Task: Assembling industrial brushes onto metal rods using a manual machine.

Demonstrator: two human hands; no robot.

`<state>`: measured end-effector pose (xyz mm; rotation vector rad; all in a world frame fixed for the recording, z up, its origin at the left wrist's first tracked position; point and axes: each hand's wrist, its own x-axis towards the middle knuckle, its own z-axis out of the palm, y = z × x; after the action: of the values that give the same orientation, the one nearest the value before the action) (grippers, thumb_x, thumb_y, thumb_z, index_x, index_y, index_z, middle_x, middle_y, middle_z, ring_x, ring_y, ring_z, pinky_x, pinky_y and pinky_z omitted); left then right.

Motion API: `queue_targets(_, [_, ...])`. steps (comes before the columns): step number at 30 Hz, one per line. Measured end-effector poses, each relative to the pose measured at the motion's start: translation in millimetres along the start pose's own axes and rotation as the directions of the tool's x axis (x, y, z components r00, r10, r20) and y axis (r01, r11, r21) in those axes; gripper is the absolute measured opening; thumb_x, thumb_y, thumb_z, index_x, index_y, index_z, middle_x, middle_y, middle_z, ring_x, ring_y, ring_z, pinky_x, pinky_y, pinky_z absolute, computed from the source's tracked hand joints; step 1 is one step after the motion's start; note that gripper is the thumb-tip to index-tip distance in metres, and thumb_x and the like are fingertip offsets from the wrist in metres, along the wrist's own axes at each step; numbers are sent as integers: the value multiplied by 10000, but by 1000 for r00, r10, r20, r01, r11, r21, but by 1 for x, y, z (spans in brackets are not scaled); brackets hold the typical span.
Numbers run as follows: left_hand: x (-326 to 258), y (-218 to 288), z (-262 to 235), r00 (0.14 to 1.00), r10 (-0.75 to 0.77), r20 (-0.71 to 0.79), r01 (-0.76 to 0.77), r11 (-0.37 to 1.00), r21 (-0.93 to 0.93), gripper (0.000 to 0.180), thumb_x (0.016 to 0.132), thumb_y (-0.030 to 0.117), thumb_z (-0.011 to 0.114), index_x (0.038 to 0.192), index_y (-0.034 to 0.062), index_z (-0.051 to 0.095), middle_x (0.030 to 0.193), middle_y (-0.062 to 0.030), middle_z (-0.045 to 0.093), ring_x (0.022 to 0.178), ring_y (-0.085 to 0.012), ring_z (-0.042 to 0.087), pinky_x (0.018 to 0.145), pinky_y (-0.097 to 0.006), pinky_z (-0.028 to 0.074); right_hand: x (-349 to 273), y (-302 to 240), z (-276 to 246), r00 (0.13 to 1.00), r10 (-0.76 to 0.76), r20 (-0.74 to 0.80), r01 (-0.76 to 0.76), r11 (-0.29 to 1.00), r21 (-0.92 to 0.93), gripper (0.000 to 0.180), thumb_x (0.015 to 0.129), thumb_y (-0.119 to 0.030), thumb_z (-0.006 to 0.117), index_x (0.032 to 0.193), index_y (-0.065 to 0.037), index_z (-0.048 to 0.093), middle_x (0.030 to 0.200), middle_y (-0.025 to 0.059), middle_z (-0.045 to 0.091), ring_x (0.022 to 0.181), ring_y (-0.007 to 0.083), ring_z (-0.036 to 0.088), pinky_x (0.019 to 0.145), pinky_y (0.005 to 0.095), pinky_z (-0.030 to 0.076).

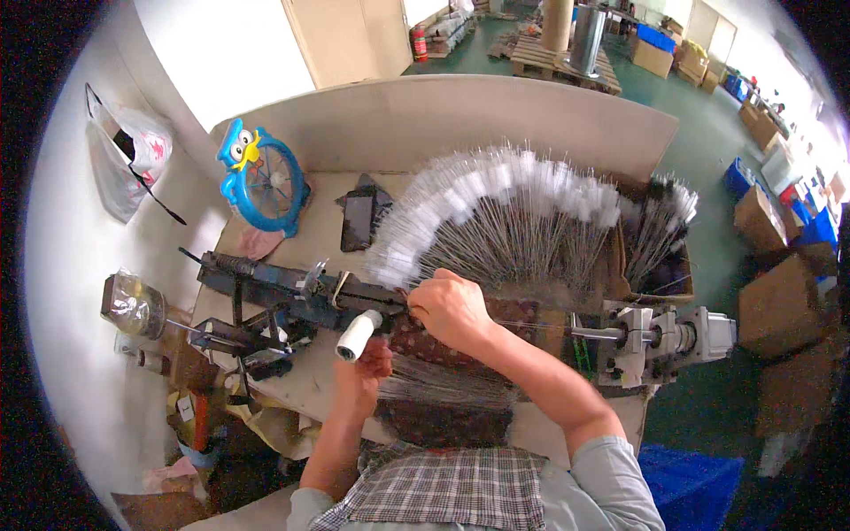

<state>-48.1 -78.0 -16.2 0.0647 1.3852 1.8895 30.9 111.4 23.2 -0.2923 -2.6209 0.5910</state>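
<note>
My right hand (452,305) is closed in a pinch at the right end of a long dark metal fixture (341,296); what lies between the fingers is hidden. Just below it, my left hand (365,367) has its fingers curled beside a white-wrapped handle (359,336), and I cannot make out what they hold. Thin bare wires (447,385) lie on dark patterned cloth close to that hand. Beyond my right hand, white-tipped wire brushes (522,203) fan out in a big arc. A motor-driven spindle (637,336) stands at the right, and a thin wire stretches toward it.
Behind the fixture are a phone (358,221) and a blue cartoon-shaped fan (266,186). A box of dark and white brushes (660,265) sits at the right. A low panel (478,119) borders the table's back. Cardboard boxes (779,301) stand on the right-hand floor.
</note>
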Motion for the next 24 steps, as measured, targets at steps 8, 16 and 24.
queue_targets(8, [28,-18,21,970,153,187,-242,620,747,426,725,412,704,676,-6,642,579,-46,587,562,-76,506,530,-264,416,-1,-7,-5,1000,7,14,-7,1000,-23,81,678,-189,645,693,-110,639,727,-8,611,769,209,561,657,338,477])
queue_targets(16, [27,-27,40,977,56,203,-131,917,376,315,801,317,630,844,7,590,677,-55,591,625,-123,550,571,-269,447,-37,1,-42,982,-51,-179,70,992,102,159,706,-73,624,859,-63,665,794,74,632,747,250,595,665,342,495])
queue_targets(24, [23,-30,45,971,164,173,-237,732,639,183,741,100,617,860,33,495,746,-71,572,600,-151,571,554,-326,485,-61,23,32,999,44,-32,-40,993,112,232,767,-76,536,998,-60,543,853,110,568,758,298,603,620,405,498])
